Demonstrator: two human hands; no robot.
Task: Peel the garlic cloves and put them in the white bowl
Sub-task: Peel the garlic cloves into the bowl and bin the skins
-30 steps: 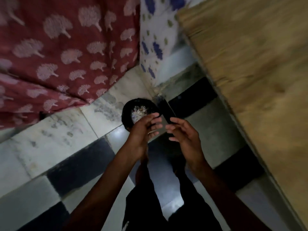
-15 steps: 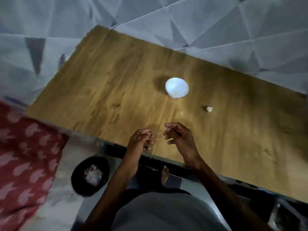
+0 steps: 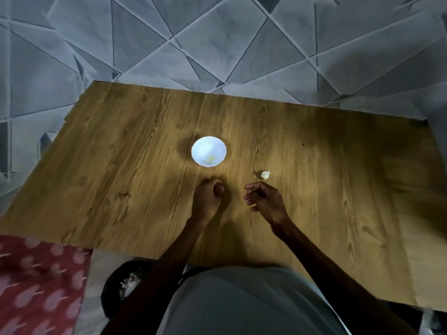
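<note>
- Down at far left, a red patterned cloth [image 3: 36, 286] showed blurred below the tabletop [image 3: 108, 177] edge.
- Next along, a black dish [image 3: 107, 293] sat on the floor [image 3: 94, 264], pale scraps [image 3: 129, 282] inside it.
- Mid-tabletop, the white bowl [image 3: 208, 151] stood upright, with a small yellowish bit [image 3: 211, 157] near its front wall.
- Just in front of it, the left hand [image 3: 207, 197] was low over the wood, grip curled tight together. Whether it enclosed anything could not be told.
- Beside it but apart, the right hand [image 3: 263, 199] had its grip loosely curled, with nothing visible in it.
- And just beyond those fingertips, one garlic clove [image 3: 264, 175] lay on the tabletop, outside the bowl and to its right.
</note>
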